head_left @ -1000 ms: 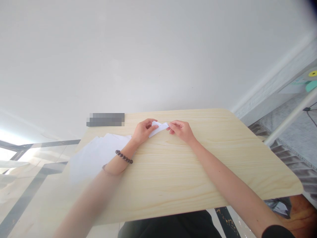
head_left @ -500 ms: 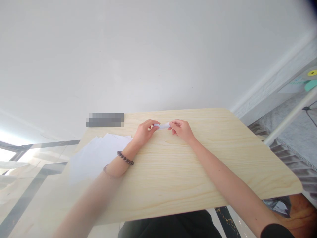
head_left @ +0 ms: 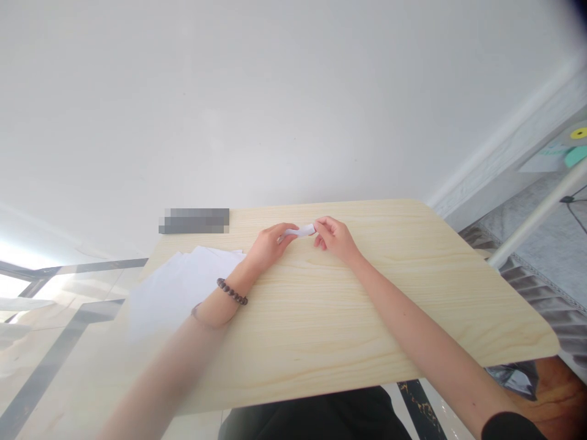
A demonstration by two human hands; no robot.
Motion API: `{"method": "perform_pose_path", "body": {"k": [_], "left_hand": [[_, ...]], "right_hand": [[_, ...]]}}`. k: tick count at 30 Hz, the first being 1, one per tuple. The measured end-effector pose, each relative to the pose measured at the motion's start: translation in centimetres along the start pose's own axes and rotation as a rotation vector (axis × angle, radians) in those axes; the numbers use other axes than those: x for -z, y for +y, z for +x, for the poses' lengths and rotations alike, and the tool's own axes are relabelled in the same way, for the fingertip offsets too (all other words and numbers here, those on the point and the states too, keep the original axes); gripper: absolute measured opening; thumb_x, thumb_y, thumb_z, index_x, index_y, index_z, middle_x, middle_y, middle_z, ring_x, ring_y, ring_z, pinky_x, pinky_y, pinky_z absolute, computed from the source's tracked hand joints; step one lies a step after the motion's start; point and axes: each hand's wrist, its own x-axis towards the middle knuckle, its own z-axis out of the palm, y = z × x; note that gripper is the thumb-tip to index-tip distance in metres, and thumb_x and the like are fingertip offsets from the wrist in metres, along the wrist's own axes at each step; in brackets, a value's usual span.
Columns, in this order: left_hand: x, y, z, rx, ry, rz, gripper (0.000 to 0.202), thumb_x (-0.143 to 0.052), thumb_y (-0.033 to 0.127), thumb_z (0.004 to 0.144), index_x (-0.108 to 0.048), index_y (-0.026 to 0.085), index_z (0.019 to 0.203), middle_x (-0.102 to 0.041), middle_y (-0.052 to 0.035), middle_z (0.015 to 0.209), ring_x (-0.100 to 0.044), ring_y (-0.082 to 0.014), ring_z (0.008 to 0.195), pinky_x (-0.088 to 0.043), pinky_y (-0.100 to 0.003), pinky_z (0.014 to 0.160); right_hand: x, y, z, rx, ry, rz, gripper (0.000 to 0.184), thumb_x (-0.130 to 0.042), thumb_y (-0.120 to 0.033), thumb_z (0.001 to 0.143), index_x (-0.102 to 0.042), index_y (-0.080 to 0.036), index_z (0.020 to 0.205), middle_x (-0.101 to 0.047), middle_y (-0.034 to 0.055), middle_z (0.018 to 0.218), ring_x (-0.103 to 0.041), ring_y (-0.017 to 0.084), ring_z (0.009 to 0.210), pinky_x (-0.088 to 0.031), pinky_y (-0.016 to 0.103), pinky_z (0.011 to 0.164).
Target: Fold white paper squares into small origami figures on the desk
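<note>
A small folded piece of white paper [head_left: 301,231] is held between both hands, just above the far part of the light wooden table [head_left: 321,318]. My left hand [head_left: 267,244] pinches its left end, fingers closed; a dark bead bracelet [head_left: 232,292] circles that wrist. My right hand [head_left: 334,238] pinches the right end with thumb and fingers together. Only a narrow strip of the paper shows between the fingertips.
A loose pile of white paper sheets [head_left: 178,287] lies on the table's left side, next to my left forearm. A blurred grey patch [head_left: 194,220] sits at the table's far left edge. A white wall rises behind; a white pole [head_left: 536,217] slants at the right.
The paper piece was a longer angled strip a second ago; it now shows as a short narrow strip between my fingertips. Both hands drew slightly closer together.
</note>
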Motion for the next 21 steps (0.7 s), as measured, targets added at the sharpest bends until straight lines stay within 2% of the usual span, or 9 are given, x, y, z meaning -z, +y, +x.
{"method": "perform_pose_path", "body": {"k": [3, 5, 10, 13, 21], "left_hand": [[0.02, -0.25, 0.09, 0.131, 0.048, -0.061, 0.031, -0.049, 0.04, 0.081, -0.058, 0.02, 0.103, -0.065, -0.0007, 0.082, -0.057, -0.0121, 0.069, -0.044, -0.023, 0.067], [0.01, -0.51, 0.16, 0.189, 0.068, -0.108, 0.035, -0.051, 0.043, 0.079, -0.057, 0.019, 0.103, -0.065, -0.0017, 0.081, -0.058, -0.013, 0.07, -0.045, -0.023, 0.067], [-0.12, -0.64, 0.2, 0.233, 0.04, -0.19, 0.039, -0.053, 0.046, 0.076, -0.058, 0.017, 0.102, -0.066, -0.0033, 0.082, -0.058, -0.0139, 0.07, -0.046, -0.024, 0.065], [-0.17, -0.42, 0.15, 0.22, 0.01, -0.206, 0.039, -0.054, 0.046, 0.075, -0.059, 0.017, 0.101, -0.066, -0.0029, 0.082, -0.058, -0.0132, 0.068, -0.046, -0.023, 0.065], [0.13, 0.23, -0.03, 0.124, -0.006, -0.075, 0.031, -0.051, 0.042, 0.079, -0.062, 0.019, 0.096, -0.065, 0.0001, 0.079, -0.054, -0.0108, 0.064, -0.043, -0.021, 0.065]], "right_hand": [[-0.19, -0.13, -0.19, 0.079, 0.053, -0.034, 0.032, -0.045, -0.047, 0.079, -0.051, -0.022, 0.097, -0.061, 0.004, 0.092, -0.057, 0.008, 0.052, -0.041, 0.018, 0.037], [-0.24, -0.15, -0.3, 0.164, 0.062, -0.088, 0.029, -0.047, -0.046, 0.079, -0.054, -0.022, 0.095, -0.057, 0.0043, 0.098, -0.056, 0.007, 0.055, -0.042, 0.018, 0.038], [-0.19, 0.11, -0.31, 0.357, 0.081, -0.239, 0.024, -0.051, -0.038, 0.079, -0.062, -0.025, 0.096, -0.052, 0.0037, 0.094, -0.051, 0.006, 0.059, -0.045, 0.019, 0.044], [-0.17, 0.31, -0.27, 0.37, 0.093, -0.281, 0.025, -0.051, -0.036, 0.08, -0.063, -0.026, 0.099, -0.05, 0.0033, 0.093, -0.049, 0.006, 0.059, -0.046, 0.019, 0.046], [-0.29, 0.51, -0.1, 0.338, 0.074, -0.308, 0.02, -0.057, -0.037, 0.076, -0.065, -0.024, 0.089, -0.048, 0.0025, 0.096, -0.05, 0.005, 0.058, -0.045, 0.022, 0.05]]}}
